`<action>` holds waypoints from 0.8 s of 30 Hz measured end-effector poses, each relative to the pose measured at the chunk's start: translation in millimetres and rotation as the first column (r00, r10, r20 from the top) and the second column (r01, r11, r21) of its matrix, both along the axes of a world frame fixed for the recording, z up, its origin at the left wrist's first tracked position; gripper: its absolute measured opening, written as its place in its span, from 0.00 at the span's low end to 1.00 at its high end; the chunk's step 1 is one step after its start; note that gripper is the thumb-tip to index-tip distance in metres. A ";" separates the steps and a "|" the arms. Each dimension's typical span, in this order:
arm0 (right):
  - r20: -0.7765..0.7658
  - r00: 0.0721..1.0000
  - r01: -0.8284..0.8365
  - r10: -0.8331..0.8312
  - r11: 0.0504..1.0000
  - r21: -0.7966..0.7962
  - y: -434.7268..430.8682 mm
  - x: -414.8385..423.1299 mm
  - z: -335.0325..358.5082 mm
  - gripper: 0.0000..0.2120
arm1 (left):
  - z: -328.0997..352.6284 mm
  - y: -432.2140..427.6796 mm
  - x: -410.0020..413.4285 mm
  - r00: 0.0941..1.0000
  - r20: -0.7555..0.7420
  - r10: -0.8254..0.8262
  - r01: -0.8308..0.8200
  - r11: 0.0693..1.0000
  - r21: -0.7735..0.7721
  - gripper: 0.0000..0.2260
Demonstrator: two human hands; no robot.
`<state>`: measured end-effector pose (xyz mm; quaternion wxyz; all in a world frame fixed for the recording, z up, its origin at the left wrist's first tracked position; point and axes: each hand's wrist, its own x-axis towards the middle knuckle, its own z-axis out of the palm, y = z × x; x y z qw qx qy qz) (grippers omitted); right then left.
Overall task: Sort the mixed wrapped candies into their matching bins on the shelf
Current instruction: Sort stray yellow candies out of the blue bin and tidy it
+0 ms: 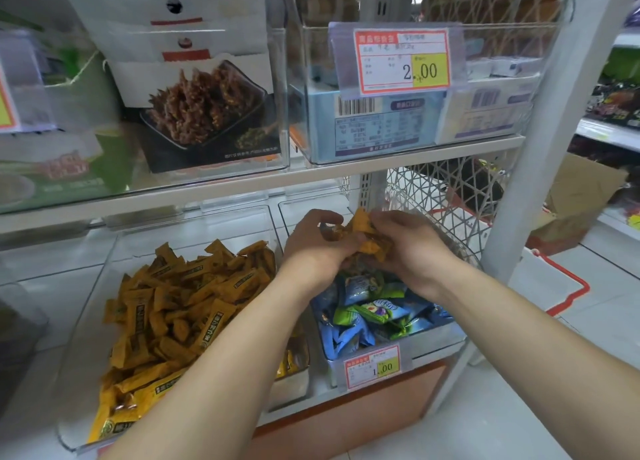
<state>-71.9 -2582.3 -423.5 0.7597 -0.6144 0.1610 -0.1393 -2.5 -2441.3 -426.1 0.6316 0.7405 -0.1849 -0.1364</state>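
Two clear bins sit on the lowest shelf. The left bin (86, 321) is heaped with orange wrapped candies (180, 307). The right bin (446, 338) holds blue and green wrapped candies (374, 312). Above the back of the right bin, my left hand (311, 248) and my right hand (412, 248) are pressed together around a bunch of orange wrapped candies (363, 232). Both hands grip that bunch, and the fingers hide part of it.
A price tag reading 1.00 (372, 367) hangs on the right bin's front. The shelf above carries clear boxes of packaged snacks (194, 106) and a 2.00 tag (403, 61). A white upright post (540, 140) stands at right, with a wire basket (450, 196) and a cardboard box (581, 199) behind.
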 end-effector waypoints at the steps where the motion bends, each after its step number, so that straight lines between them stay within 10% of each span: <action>1: 0.003 1.000 0.006 -0.006 1.000 -0.019 2.1 -1.1 -0.7 0.15 | 0.8 0.8 -1.2 1.000 0.002 0.005 -0.005 1.000 -0.020 0.17; 15: 0.061 0.998 0.019 -0.001 0.956 -0.293 78.8 20.2 30.5 0.05 | 18.6 75.3 1.1 0.984 0.028 0.178 -0.172 0.974 -0.146 0.13; 24: -0.156 0.972 -0.224 0.177 0.484 -0.846 137.0 49.0 23.4 0.12 | -0.3 166.9 20.9 0.941 0.310 0.133 -0.243 0.905 0.349 0.20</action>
